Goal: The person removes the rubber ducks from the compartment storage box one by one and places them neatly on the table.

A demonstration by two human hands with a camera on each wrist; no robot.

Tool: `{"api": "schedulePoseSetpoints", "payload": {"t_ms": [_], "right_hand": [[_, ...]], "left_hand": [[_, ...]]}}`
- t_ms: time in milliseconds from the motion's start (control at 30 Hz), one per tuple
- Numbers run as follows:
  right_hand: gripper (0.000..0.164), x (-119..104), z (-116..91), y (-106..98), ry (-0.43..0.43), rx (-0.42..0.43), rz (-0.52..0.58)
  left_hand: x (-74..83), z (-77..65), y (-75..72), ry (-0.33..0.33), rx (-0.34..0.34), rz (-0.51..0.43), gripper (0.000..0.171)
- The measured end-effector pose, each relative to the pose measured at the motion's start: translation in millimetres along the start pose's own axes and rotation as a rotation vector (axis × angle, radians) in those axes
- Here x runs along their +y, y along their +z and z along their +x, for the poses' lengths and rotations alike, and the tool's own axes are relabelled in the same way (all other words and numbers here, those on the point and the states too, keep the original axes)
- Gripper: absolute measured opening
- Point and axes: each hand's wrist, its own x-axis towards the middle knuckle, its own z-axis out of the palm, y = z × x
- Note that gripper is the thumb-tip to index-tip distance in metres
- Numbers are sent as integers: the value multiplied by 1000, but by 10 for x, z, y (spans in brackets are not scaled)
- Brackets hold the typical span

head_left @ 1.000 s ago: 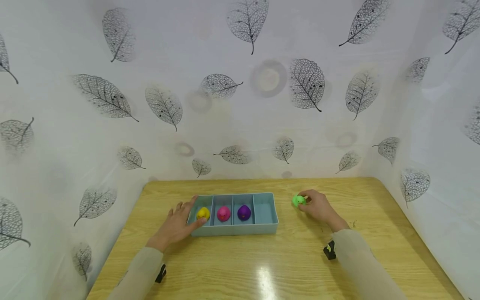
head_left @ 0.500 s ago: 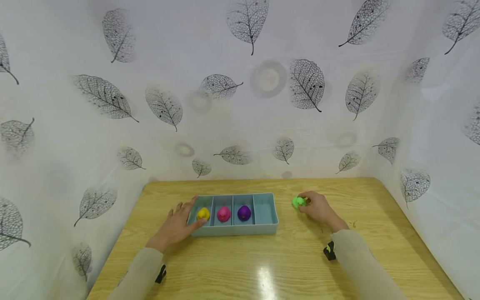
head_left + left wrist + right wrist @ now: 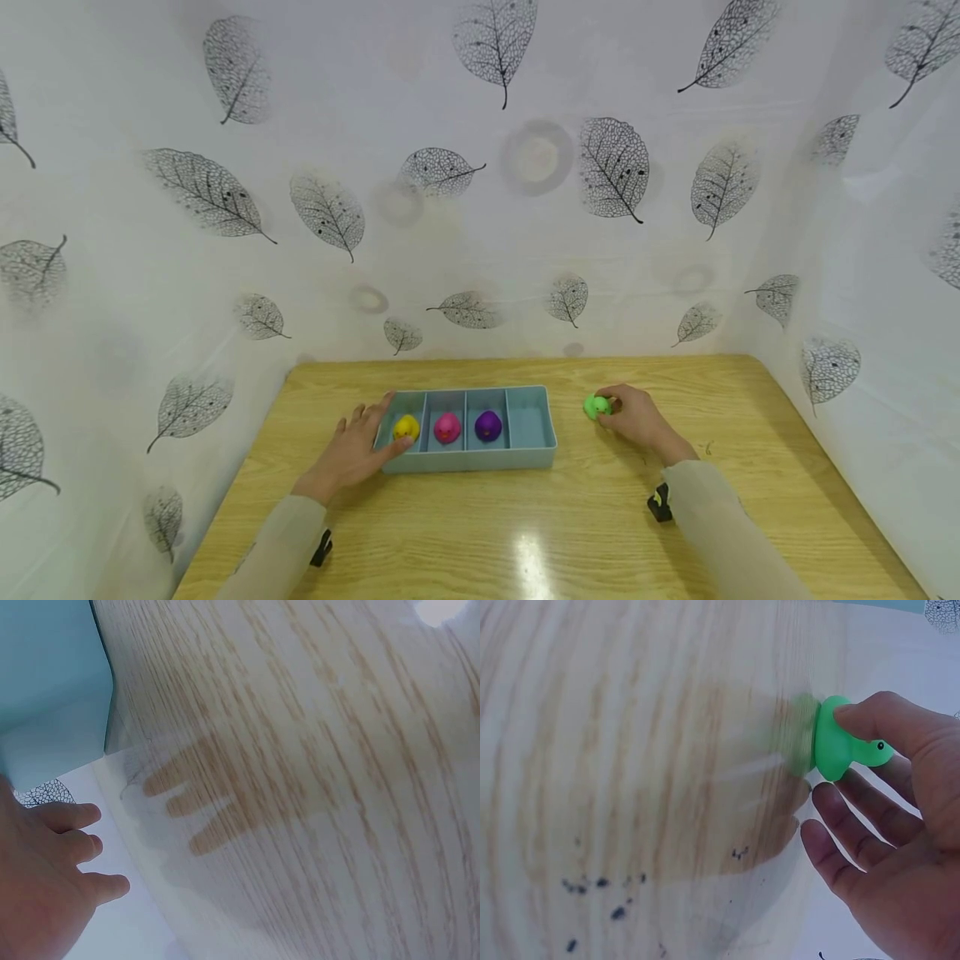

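My left hand point(image 3: 352, 454) rests at the left end of a light blue divided tray point(image 3: 468, 460). Its thumb reaches over the front rim and its index finger touches the back left corner, while the other fingers are spread outside the tray, as the left wrist view shows. In the tray, a yellow toy duck point(image 3: 406, 427), a pink toy duck point(image 3: 447, 427) and a purple toy duck point(image 3: 488, 425) each sit in their own compartment. The rightmost compartment holds nothing. To the tray's right, my right hand point(image 3: 637, 419) pinches a green toy duck point(image 3: 832, 742) at the wooden table's surface.
The wooden table point(image 3: 465, 533) extends in front of the tray and on both sides. White cloth point(image 3: 510, 250) with a leaf print hangs behind and beside it. Small dark marks point(image 3: 604, 885) show on the tabletop near my right hand.
My right hand and the green duck have shifted very slightly toward me, and the duck's tilt has changed a little. My left hand and the tray stay in place.
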Motion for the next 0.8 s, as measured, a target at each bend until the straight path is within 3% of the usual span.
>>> {"api": "schedulePoseSetpoints", "payload": {"t_ms": [467, 800], "right_hand": [[52, -83, 4, -53, -39, 18, -15], [49, -360, 13, -79, -168, 53, -30]], "left_hand": [[-13, 1, 3, 1, 2, -21, 91], [-7, 1, 10, 8, 13, -13, 90]]}}
